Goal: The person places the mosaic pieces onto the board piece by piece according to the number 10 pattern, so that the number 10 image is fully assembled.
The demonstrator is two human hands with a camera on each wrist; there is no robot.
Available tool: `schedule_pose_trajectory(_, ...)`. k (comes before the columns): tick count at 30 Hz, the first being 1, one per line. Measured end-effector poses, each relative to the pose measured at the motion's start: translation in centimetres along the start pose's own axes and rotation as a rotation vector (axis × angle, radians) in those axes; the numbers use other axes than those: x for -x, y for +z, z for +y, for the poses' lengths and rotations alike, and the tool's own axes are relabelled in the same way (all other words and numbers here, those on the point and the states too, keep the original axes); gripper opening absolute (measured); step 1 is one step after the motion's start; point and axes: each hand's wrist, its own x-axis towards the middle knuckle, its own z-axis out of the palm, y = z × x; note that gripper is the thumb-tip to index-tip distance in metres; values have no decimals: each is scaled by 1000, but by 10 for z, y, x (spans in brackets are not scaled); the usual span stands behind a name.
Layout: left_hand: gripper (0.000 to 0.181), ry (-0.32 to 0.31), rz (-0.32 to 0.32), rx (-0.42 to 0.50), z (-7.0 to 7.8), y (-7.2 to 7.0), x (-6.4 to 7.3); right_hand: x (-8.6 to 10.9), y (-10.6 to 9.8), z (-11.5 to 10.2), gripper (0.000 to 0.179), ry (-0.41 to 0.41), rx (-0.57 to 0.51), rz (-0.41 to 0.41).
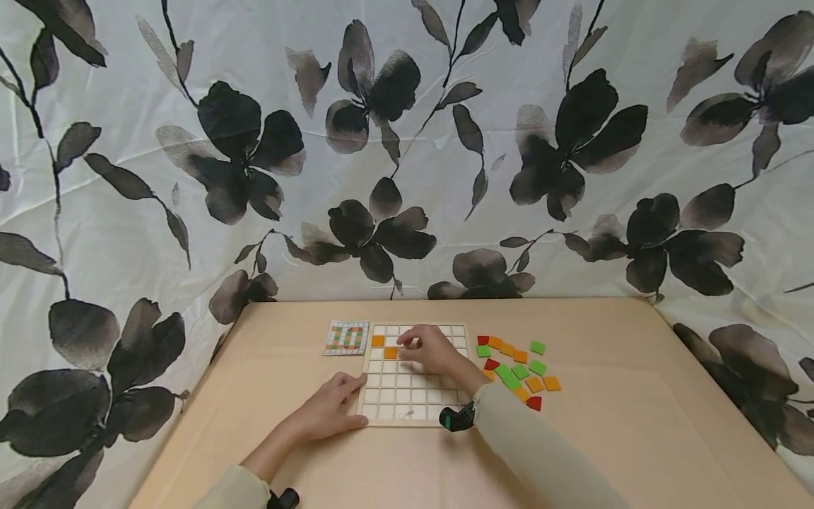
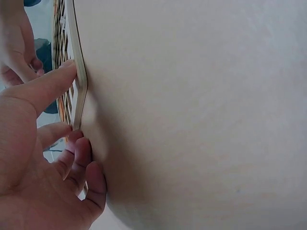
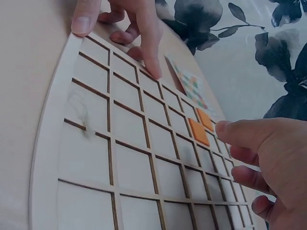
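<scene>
Grid board [image 1: 413,400]: mid-bench [image 1: 356,466], square pale cells, raised ribs; sides run 6–12 o'clock from you; longer axis unclear.
Surroundings: patterned card [image 1: 346,338], 10 o'clock; loose flat coloured tiles [image 1: 521,372], 3 o'clock.
Obstruction: your black wrist device [image 1: 456,418] hides the 5 o'clock corner.
Seated: two orange tiles [image 1: 391,353], 11 o'clock.
Left hand [image 1: 331,408]: spread, touching 8 o'clock edge.
Right hand [image 1: 427,348]: bent fingers, 12 o'clock; pinching, cannot tell.

Access to the grid board [image 1: 388,396] from the right is obstructed by the right hand [image 1: 429,348], held over the cells, and by scattered tiles [image 1: 537,367]. The left side is blocked by the left hand [image 1: 332,406] and, farther off, a patterned card [image 1: 346,338]. Passage is afforded across the near edge, between the forearms.
</scene>
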Motion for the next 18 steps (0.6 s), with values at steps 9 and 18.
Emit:
schedule_pose_trajectory(9,82,23,8,-13,-3,2,0,21,-21,5,25,-14,58,33)
schedule_pose_trajectory(18,81,19,0,-21,-2,0,2,46,-38,5,25,51,63,63)
